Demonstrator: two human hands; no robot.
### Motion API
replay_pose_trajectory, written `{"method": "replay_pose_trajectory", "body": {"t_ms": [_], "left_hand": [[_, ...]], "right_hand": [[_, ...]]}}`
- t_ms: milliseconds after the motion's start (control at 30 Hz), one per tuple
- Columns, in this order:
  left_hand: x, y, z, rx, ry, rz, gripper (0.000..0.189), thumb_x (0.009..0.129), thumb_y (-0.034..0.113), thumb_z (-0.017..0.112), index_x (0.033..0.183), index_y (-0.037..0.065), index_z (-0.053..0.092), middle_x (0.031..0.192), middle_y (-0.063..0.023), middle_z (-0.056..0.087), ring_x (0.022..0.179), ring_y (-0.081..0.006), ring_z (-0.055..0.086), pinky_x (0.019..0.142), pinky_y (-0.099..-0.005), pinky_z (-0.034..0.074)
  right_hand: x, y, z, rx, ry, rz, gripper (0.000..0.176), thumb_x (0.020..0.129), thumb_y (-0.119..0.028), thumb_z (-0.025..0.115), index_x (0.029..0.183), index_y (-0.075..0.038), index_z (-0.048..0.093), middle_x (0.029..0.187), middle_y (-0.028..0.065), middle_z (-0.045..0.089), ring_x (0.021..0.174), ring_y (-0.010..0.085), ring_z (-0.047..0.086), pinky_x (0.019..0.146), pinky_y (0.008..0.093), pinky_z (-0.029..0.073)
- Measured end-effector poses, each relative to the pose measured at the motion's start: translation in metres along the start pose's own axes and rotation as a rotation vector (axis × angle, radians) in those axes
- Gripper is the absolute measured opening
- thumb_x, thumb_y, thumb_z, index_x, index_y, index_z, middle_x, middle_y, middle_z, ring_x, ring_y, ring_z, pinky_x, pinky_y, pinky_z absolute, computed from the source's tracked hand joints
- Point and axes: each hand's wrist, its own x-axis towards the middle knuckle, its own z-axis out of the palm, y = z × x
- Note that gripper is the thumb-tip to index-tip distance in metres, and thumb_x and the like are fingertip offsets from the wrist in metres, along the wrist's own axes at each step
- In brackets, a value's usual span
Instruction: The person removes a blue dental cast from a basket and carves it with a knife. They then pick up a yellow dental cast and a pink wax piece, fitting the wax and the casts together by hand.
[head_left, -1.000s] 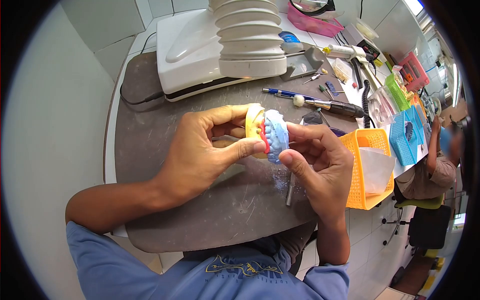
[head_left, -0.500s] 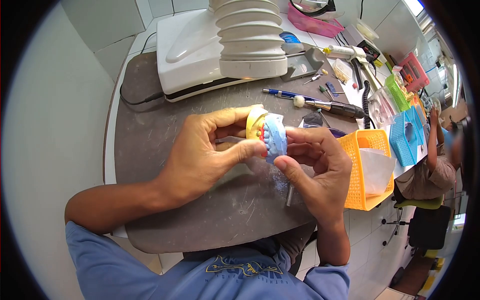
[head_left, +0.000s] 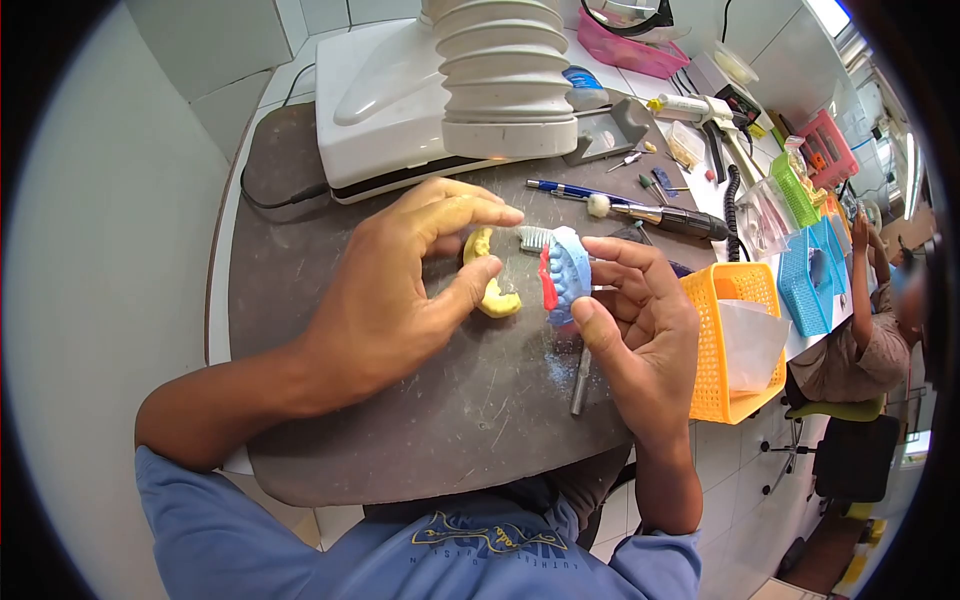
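My right hand (head_left: 640, 320) pinches a blue dental cast (head_left: 572, 275) between thumb and fingers, its row of teeth facing left. A strip of red material, perhaps wax (head_left: 547, 280), runs along the cast's left side. Just left of it, apart from the cast, is a yellow horseshoe-shaped dental piece (head_left: 499, 301). The thumb of my left hand (head_left: 410, 270) lies across that yellow piece, while the index finger stretches above it; the other fingertips are hidden behind. Behind the two pieces a brush head with pale bristles (head_left: 536, 239) shows on the grey bench mat (head_left: 400, 440).
A ribbed white suction hose (head_left: 505, 80) hangs over a white machine (head_left: 375, 110). Beyond my right hand lie a handpiece (head_left: 680, 217) and a blue pen (head_left: 570, 188). An orange basket (head_left: 710, 350) holds paper. A metal rod (head_left: 581, 385) lies near blue dust. Another person (head_left: 850, 350) sits far right.
The yellow piece has come away from the blue cast, moving left and down with my left hand. The red strip stays on the cast, and the brush head is now uncovered.
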Motion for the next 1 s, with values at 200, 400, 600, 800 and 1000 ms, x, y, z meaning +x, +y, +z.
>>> {"method": "replay_pose_trajectory", "body": {"t_ms": [200,400,600,800,1000], "left_hand": [[-0.002,0.017,-0.001,-0.489,-0.122,-0.359,0.032,0.093,0.007,0.068,0.123,-0.002,0.059,0.109,-0.0092,0.067,0.100,-0.0145,0.066,0.088,-0.0268,0.055],[-0.001,0.009,0.000,-0.667,-0.155,-0.417,0.026,0.094,0.007,0.067,0.116,-0.003,0.060,0.107,-0.0099,0.068,0.095,-0.0130,0.068,0.087,-0.0263,0.057],[-0.001,0.002,0.004,-0.694,-0.134,-0.379,0.024,0.094,0.005,0.066,0.116,-0.003,0.060,0.108,-0.0108,0.068,0.097,-0.0136,0.068,0.088,-0.0272,0.057],[-0.001,0.005,0.003,-0.662,-0.109,-0.411,0.025,0.093,0.005,0.068,0.115,-0.004,0.061,0.109,-0.0122,0.069,0.097,-0.0142,0.069,0.087,-0.0271,0.058],[0.000,0.006,0.003,-0.665,-0.104,-0.397,0.025,0.092,0.005,0.069,0.114,-0.004,0.061,0.107,-0.0126,0.070,0.097,-0.0150,0.069,0.087,-0.0274,0.058]], "right_hand": [[-0.002,0.000,0.002,-0.066,-0.003,-0.069,0.043,0.087,-0.001,0.070,0.127,0.001,0.054,0.110,0.0139,0.066,0.097,0.0167,0.069,0.081,0.0269,0.058],[-0.002,0.007,0.005,-0.229,-0.031,-0.271,0.039,0.083,0.002,0.073,0.120,0.003,0.060,0.110,0.0133,0.067,0.096,0.0191,0.071,0.083,0.0303,0.059],[-0.003,0.009,0.004,-0.185,0.027,-0.279,0.040,0.082,0.003,0.075,0.119,0.003,0.060,0.110,0.0147,0.067,0.095,0.0199,0.071,0.082,0.0313,0.060],[-0.003,0.010,0.005,-0.249,0.046,-0.352,0.043,0.078,0.001,0.080,0.117,0.003,0.062,0.107,0.0148,0.068,0.091,0.0200,0.071,0.080,0.0311,0.061],[-0.002,0.010,0.004,-0.272,0.050,-0.380,0.042,0.077,0.001,0.081,0.116,0.002,0.064,0.107,0.0150,0.068,0.089,0.0199,0.071,0.077,0.0311,0.061]]}}
